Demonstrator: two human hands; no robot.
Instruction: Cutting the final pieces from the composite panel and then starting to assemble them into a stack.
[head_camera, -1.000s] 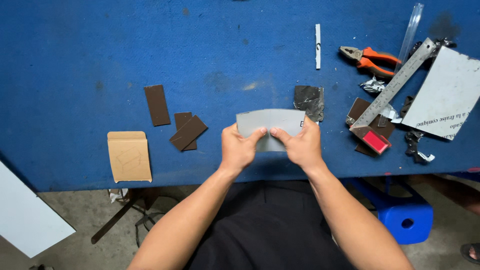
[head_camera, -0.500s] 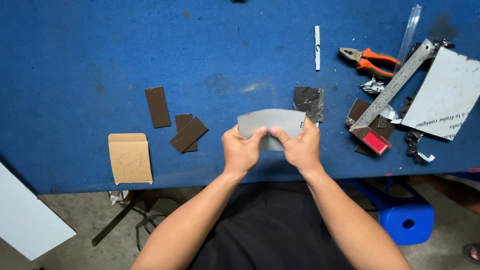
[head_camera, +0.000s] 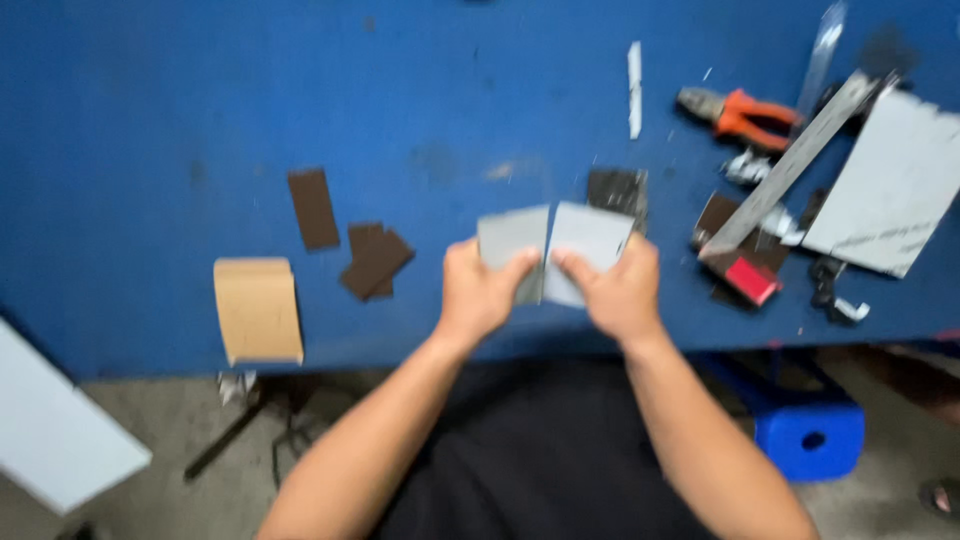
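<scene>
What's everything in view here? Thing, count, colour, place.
table: 1, blue, fills the upper frame
grey sheet: 1, grey, creased or split down the middle, held over the table's near edge
brown strips: 3 or so, dark brown, left of centre
tan card: 1, tan, near the edge at left
dark patch: 1, blackish, just behind the grey sheet
pliers: 1, orange handles, upper right
metal ruler: 1, silver, lying diagonally at right
red block: 1, red, at the ruler's lower end
white board: 1, white-grey, far right
white strip: 1, white, top centre
stool: 1, blue, on the floor at right
left hand: grips the sheet's left half
right hand: grips the sheet's right half
</scene>
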